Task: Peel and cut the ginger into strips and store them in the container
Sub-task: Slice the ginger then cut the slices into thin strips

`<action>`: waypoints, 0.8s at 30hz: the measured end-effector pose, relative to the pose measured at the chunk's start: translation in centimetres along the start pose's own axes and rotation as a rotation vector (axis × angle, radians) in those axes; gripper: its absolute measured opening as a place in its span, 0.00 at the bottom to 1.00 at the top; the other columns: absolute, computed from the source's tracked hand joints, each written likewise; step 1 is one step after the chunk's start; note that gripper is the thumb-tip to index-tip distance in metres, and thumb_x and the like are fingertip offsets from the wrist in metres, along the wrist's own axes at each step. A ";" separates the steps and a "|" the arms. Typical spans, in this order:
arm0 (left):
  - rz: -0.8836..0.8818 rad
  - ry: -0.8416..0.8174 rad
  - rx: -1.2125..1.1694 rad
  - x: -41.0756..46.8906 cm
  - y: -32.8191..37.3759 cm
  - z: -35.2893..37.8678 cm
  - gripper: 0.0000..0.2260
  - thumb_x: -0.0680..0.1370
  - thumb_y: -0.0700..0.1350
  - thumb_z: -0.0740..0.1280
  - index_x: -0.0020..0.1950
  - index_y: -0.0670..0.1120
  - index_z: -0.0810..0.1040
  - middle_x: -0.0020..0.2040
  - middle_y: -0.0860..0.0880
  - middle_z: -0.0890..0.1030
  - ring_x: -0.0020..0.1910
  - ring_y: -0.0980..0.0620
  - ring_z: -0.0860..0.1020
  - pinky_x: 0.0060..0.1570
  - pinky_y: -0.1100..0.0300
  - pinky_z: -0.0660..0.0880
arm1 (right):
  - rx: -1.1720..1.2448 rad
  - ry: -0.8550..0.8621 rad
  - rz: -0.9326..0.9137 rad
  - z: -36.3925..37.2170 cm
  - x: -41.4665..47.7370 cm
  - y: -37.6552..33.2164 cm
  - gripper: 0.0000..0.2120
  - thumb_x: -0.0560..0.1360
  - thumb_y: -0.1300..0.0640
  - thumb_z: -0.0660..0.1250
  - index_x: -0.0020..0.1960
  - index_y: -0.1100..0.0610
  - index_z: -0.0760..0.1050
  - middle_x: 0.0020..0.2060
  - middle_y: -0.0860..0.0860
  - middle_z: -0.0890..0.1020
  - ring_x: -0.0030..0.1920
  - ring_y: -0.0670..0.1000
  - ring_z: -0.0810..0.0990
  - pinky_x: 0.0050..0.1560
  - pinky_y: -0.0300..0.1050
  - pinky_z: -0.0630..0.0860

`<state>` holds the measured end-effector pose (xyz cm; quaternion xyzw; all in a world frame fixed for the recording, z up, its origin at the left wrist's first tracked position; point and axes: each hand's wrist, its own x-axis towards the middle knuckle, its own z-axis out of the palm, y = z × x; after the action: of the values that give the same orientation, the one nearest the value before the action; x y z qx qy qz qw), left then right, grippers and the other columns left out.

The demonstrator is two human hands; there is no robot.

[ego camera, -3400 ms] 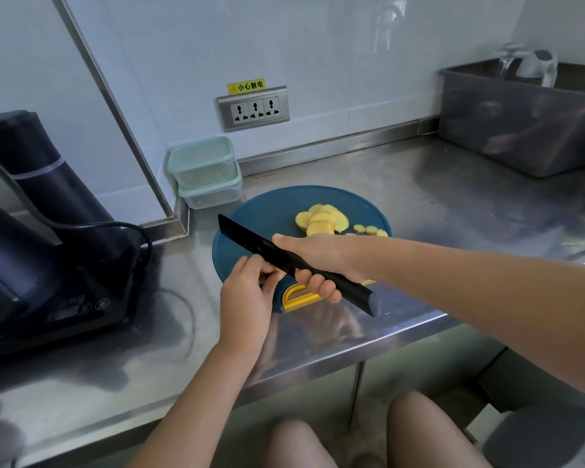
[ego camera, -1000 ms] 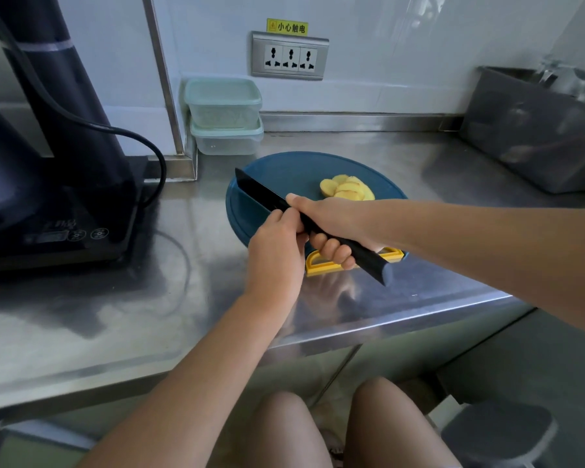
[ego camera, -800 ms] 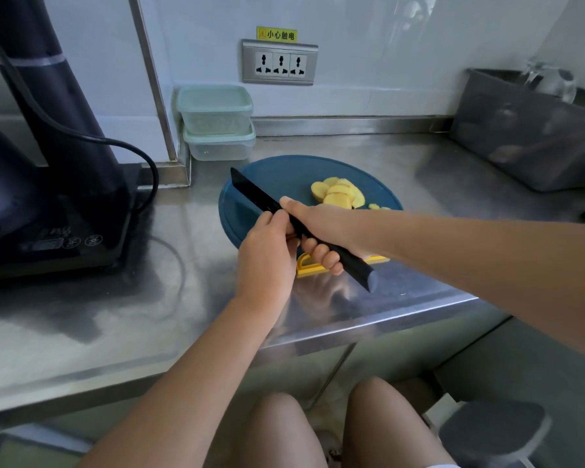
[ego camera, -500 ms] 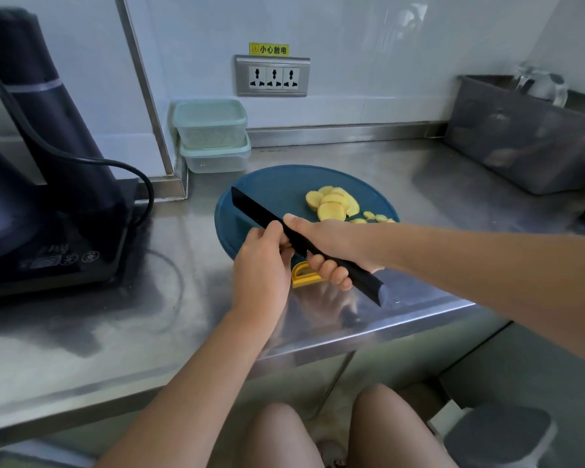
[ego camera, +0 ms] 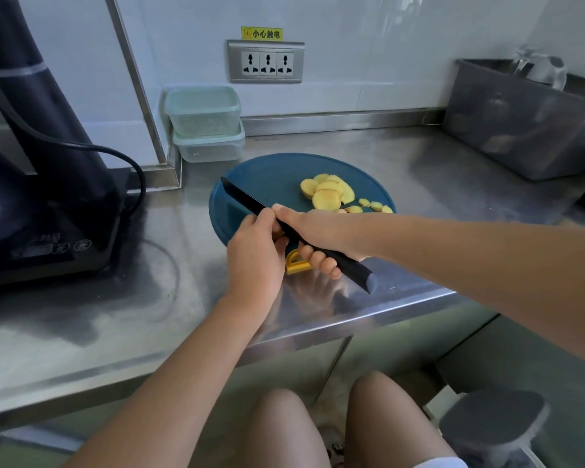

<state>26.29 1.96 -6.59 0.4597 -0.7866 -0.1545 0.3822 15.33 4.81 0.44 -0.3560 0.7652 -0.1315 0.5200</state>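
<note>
Several yellow ginger slices (ego camera: 326, 195) lie in a fanned heap on the right of a round blue cutting board (ego camera: 271, 173), with smaller bits beside them. My right hand (ego camera: 313, 231) grips the handle of a black knife (ego camera: 244, 199), held above the board's near edge with the blade pointing far left. My left hand (ego camera: 254, 255) has its fingers curled against the blade just ahead of my right hand and pinches it; what lies under the fingers is hidden. Two lidded clear containers (ego camera: 205, 111) are stacked by the wall behind the board.
The board's yellow handle (ego camera: 296, 263) shows below my hands. A black appliance (ego camera: 41, 197) with a cable fills the left of the steel counter (ego camera: 419, 170). A grey bin (ego camera: 527, 130) stands at the back right. A wall socket (ego camera: 267, 62) sits above. A stool (ego camera: 493, 423) is below right.
Both hands have kept the same hold on the knife over the board's near edge. Only the camera has shifted, so the scene sits a little differently in the frame.
</note>
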 end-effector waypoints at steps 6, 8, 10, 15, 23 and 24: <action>-0.003 0.014 0.014 0.1 -0.3 0.3 0.03 0.76 0.42 0.67 0.47 0.43 0.75 0.41 0.49 0.76 0.38 0.54 0.70 0.36 0.66 0.60 | 0.032 0.008 -0.001 0.5 0.0 -0.1 0.33 0.73 0.25 0.50 0.28 0.53 0.61 0.20 0.48 0.65 0.19 0.47 0.61 0.22 0.34 0.62; -0.007 0.018 0.012 0.1 -0.3 0.4 0.03 0.76 0.42 0.67 0.48 0.43 0.75 0.41 0.49 0.76 0.38 0.54 0.70 0.36 0.66 0.59 | 0.048 0.008 0.000 0.6 0.1 -0.2 0.33 0.73 0.25 0.50 0.29 0.54 0.62 0.20 0.48 0.65 0.19 0.47 0.62 0.21 0.34 0.62; -0.011 0.025 -0.002 0.2 -0.4 0.4 0.03 0.76 0.41 0.67 0.47 0.43 0.75 0.41 0.48 0.77 0.37 0.54 0.69 0.36 0.66 0.59 | 0.071 -0.007 -0.001 0.8 0.2 -0.2 0.33 0.74 0.26 0.50 0.29 0.54 0.62 0.20 0.48 0.65 0.18 0.47 0.62 0.21 0.34 0.63; -0.020 0.010 0.002 0.2 -0.3 0.5 0.03 0.76 0.41 0.66 0.47 0.43 0.75 0.42 0.47 0.78 0.37 0.53 0.70 0.37 0.63 0.61 | 0.166 -0.083 0.008 0.2 0.3 -0.3 0.33 0.74 0.26 0.50 0.28 0.53 0.62 0.20 0.47 0.65 0.18 0.46 0.61 0.21 0.34 0.62; -0.021 0.010 -0.013 0.1 0.1 0.2 0.07 0.76 0.39 0.66 0.53 0.44 0.76 0.43 0.47 0.78 0.39 0.55 0.70 0.37 0.67 0.61 | 0.123 -0.092 -0.011 0.3 0.8 -1.0 0.32 0.75 0.26 0.48 0.29 0.54 0.62 0.20 0.48 0.65 0.17 0.46 0.62 0.20 0.33 0.62; -0.020 0.008 -0.008 0.1 0.2 0.2 0.08 0.76 0.40 0.66 0.54 0.44 0.76 0.43 0.47 0.78 0.39 0.55 0.70 0.38 0.66 0.62 | 0.123 -0.092 -0.009 0.2 0.8 -1.1 0.32 0.75 0.27 0.49 0.29 0.54 0.62 0.20 0.48 0.65 0.17 0.46 0.61 0.20 0.32 0.62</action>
<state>26.02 1.96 -6.58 0.4667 -0.7799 -0.1596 0.3854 15.82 3.49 0.46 -0.3326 0.7292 -0.1641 0.5750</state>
